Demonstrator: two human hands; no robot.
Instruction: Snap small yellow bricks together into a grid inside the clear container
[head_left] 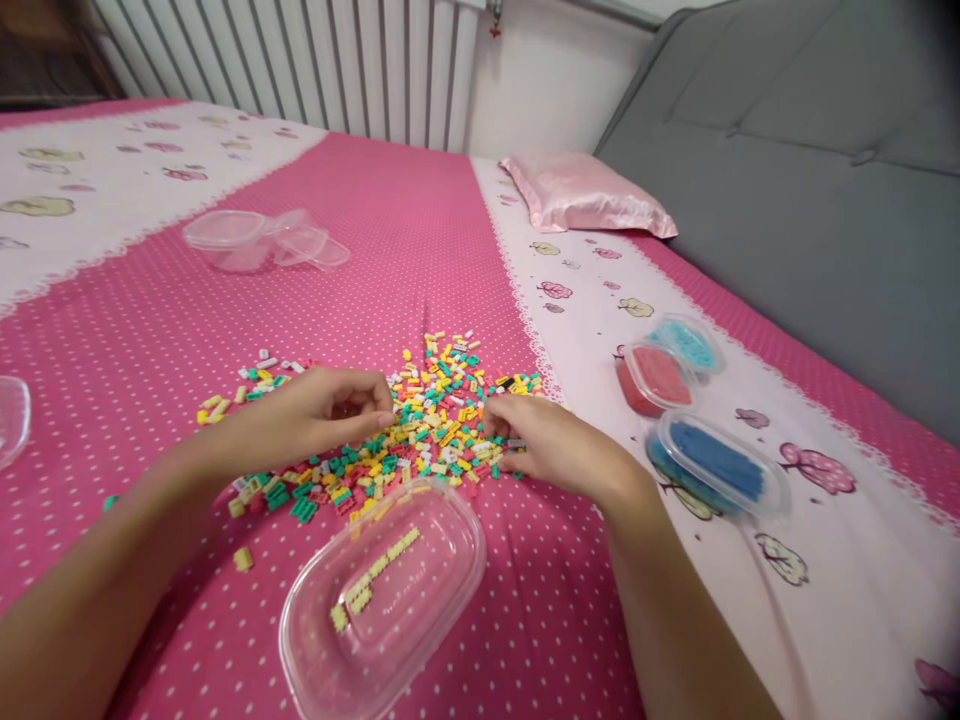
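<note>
A heap of small toy building bricks (435, 410), mostly yellow, green, red and white, is spread over the pink bedsheet. My left hand (337, 410) is over the left part of the heap, its fingers curled and thumb drawn to them; whatever they may hold does not show. At the heap's right edge, my right hand (536, 435) reaches down with bent fingers among the bricks, its fingertips partly hidden. Nearer to me is a clear plastic container (457, 590) with several pale yellow bricks (375, 575) in it, most of them in a row.
On the right sit lidded tubs holding blue pieces (716, 460), red pieces (660, 378) and turquoise pieces (686, 343). Clear empty containers (255, 238) lie farther back, another rim (13, 420) at the left edge. A pink pillow (589, 195) rests by the grey headboard (810, 180).
</note>
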